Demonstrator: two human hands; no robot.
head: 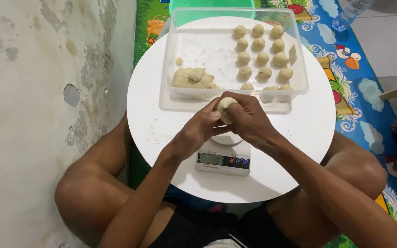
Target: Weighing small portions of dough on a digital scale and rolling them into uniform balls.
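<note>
Dough ball (226,109), soft and probably light and slightly tacky, sits cupped between the left hand (197,131) and right hand (249,120), both closed around its sides, above the digital scale (223,158) on the round white bench (299,133), near the clear container (207,50) of finished balls.

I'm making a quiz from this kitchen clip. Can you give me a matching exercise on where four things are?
Things:
1. dough ball
2. dough lump
3. scale
4. bottle

Places:
A. on the floor, top right
B. left part of the clear tub
C. between both hands
D. on the round table, below the hands

Pairs: 1-C, 2-B, 3-D, 4-A
</note>
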